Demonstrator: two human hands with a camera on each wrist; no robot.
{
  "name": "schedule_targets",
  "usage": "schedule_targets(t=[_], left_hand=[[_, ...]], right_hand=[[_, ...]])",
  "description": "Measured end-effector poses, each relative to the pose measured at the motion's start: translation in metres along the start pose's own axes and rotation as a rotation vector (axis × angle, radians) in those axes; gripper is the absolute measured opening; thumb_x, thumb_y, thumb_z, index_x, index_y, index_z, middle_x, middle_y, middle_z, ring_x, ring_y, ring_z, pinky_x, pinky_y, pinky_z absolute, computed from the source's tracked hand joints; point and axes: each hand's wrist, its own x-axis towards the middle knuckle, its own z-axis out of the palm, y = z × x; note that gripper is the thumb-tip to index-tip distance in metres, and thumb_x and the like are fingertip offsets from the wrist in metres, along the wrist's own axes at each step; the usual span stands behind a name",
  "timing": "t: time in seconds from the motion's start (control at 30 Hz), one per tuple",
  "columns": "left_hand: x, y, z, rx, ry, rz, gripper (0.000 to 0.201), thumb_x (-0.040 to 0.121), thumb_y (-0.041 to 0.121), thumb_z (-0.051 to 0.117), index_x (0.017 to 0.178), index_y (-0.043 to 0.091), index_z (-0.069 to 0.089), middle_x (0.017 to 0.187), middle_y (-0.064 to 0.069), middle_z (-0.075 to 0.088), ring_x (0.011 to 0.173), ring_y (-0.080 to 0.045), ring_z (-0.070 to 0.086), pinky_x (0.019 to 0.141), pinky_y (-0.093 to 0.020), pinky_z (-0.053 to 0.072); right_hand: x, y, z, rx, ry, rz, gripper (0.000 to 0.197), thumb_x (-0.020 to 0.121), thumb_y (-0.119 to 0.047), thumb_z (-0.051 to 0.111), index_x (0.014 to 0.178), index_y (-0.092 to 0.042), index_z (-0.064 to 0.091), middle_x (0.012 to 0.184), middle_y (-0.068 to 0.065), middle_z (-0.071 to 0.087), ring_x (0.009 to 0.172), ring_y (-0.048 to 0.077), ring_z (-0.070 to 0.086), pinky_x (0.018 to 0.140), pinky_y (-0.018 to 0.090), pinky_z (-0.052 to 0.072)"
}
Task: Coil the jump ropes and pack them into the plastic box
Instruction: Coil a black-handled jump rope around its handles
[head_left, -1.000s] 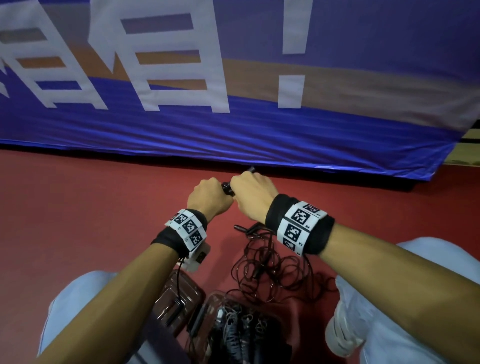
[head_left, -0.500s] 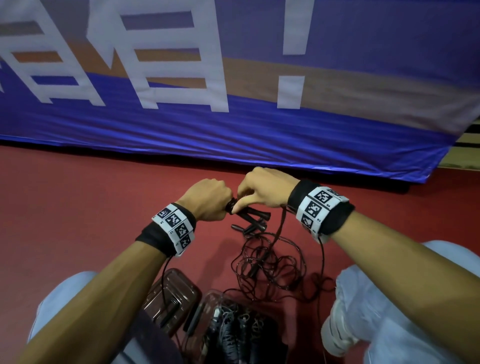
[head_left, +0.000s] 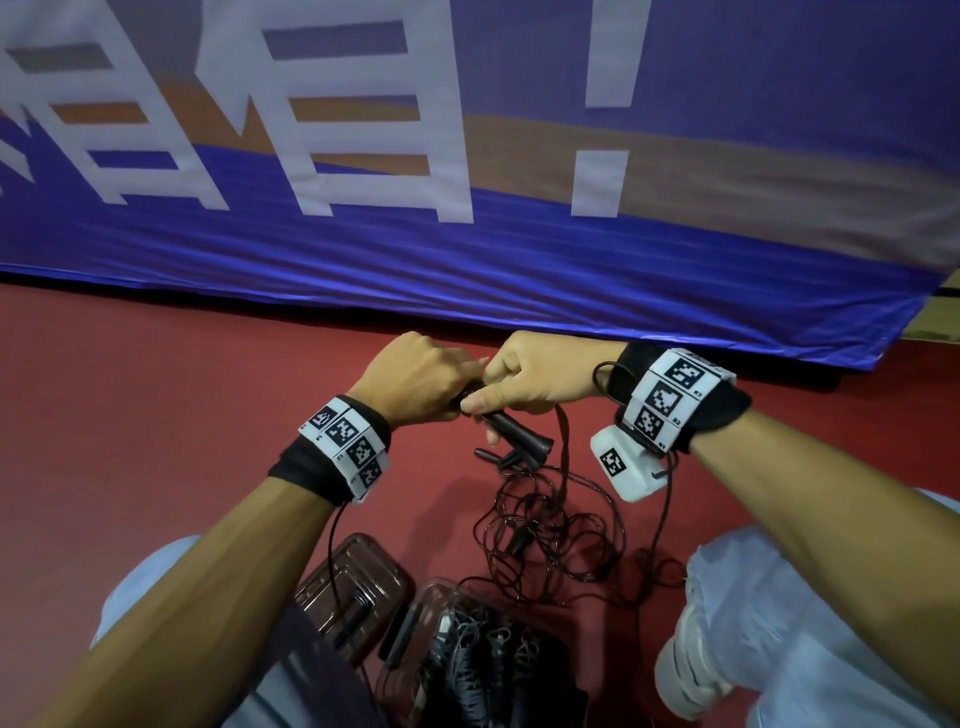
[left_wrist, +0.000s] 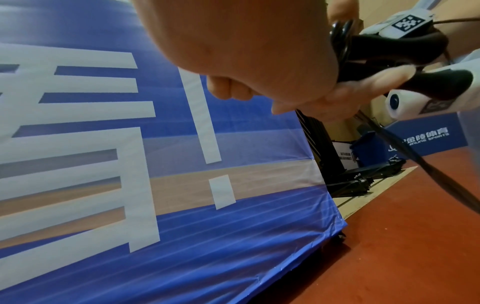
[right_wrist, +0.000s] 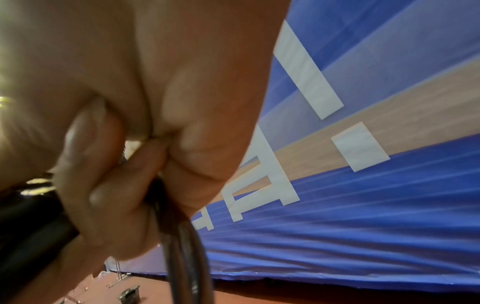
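red floor, blue banner behind

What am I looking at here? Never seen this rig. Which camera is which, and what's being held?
No robot: a person kneeling on a red floor, wearing a camera on the head and one on each wrist. The big picture looks down from the head; the other two look along each hand.

The left hand and right hand meet over black rope handles, both gripping them. The right hand also pinches cord, seen close in its wrist view.

Below lies a tangle of rope, loose on the floor. Nearer the knees stands the clear box with coiled ropes inside, its lid beside it. A blue banner stands behind.
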Motion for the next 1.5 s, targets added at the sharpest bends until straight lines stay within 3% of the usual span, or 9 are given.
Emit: schedule_targets(t=[0.13,0.23,0.33,0.53,0.63,0.8,1.07,1.27,1.5], left_hand=[[-0.001,0.001,0.003,-0.085,0.193,-0.014,0.023,0.083,0.027,0.059,0.065,0.011,0.06,0.056,0.0,0.055,0.042,-0.026,0.051,0.037,-0.027,0.031],[0.0,0.003,0.006,-0.15,0.321,-0.103,0.031,0.094,0.021,0.057,0.064,0.011,0.059,0.057,0.001,0.055,0.041,-0.024,0.049,0.036,-0.032,0.036],[0.003,0.003,0.009,-0.305,0.44,-0.248,0.032,0.094,0.017,0.063,0.062,0.012,0.062,0.057,0.002,0.059,0.043,-0.02,0.051,0.04,-0.035,0.041],[0.004,0.004,0.012,-0.478,0.485,-0.396,0.031,0.088,0.024,0.068,0.059,0.016,0.068,0.058,0.005,0.065,0.049,-0.016,0.061,0.049,-0.038,0.05],[0.006,0.01,0.009,-0.509,0.506,-0.461,0.031,0.082,0.021,0.066,0.051,0.021,0.062,0.052,0.008,0.062,0.047,-0.013,0.059,0.049,-0.037,0.048],[0.015,0.023,-0.001,-0.564,0.577,-0.637,0.06,0.089,0.008,0.067,0.044,0.039,0.045,0.039,0.015,0.049,0.04,0.001,0.05,0.049,-0.02,0.039],[0.021,0.017,0.014,-0.766,0.276,-1.275,0.021,0.074,0.012,0.063,0.054,0.006,0.058,0.049,0.001,0.054,0.049,-0.009,0.044,0.05,-0.028,0.036],[0.017,0.017,0.035,-0.703,-0.048,-1.351,0.023,0.068,0.029,0.055,0.074,0.01,0.067,0.077,-0.008,0.069,0.07,-0.028,0.065,0.057,-0.028,0.044],[0.015,0.019,0.044,-0.479,-0.305,-1.3,0.024,0.083,0.032,0.064,0.087,0.01,0.054,0.084,-0.007,0.059,0.078,-0.032,0.06,0.07,-0.036,0.051]], right_hand=[[-0.004,-0.001,-0.004,0.043,-0.028,-0.036,0.049,0.096,-0.051,0.064,0.083,-0.006,0.079,0.064,0.019,0.056,0.049,0.017,0.029,0.049,0.022,0.028],[-0.007,-0.003,-0.008,0.089,-0.027,-0.064,0.062,0.096,-0.052,0.056,0.084,0.005,0.075,0.053,0.016,0.044,0.044,0.016,0.028,0.048,0.017,0.031],[-0.006,-0.004,-0.009,0.185,0.005,-0.088,0.082,0.091,-0.059,0.048,0.093,0.022,0.062,0.07,0.042,0.05,0.039,0.015,0.032,0.044,0.014,0.034],[-0.003,-0.005,-0.004,0.365,0.023,-0.095,0.062,0.09,-0.061,0.043,0.086,-0.003,0.066,0.06,0.01,0.056,0.044,0.014,0.038,0.045,0.021,0.03],[0.001,0.004,-0.005,0.449,0.007,-0.107,0.066,0.101,-0.056,0.037,0.093,0.002,0.067,0.064,0.005,0.062,0.053,0.023,0.022,0.052,0.036,0.014],[0.006,0.01,0.002,0.691,0.023,-0.125,0.045,0.113,-0.022,0.024,0.095,0.0,0.059,0.064,0.001,0.063,0.031,0.001,0.023,0.046,0.023,0.015],[0.036,0.001,0.022,1.011,0.198,0.106,0.047,0.111,-0.04,0.028,0.071,-0.018,0.037,0.056,0.001,0.038,0.034,0.003,0.018,0.039,0.018,0.008],[0.057,0.006,0.054,0.722,0.607,0.378,0.042,0.109,-0.033,0.027,0.075,-0.015,0.044,0.06,0.007,0.048,0.029,0.009,0.027,0.037,0.015,0.021],[0.041,0.0,0.062,0.079,0.518,0.441,0.017,0.097,-0.01,0.046,0.082,-0.009,0.052,0.071,0.005,0.056,0.054,0.018,0.047,0.048,0.026,0.034]])
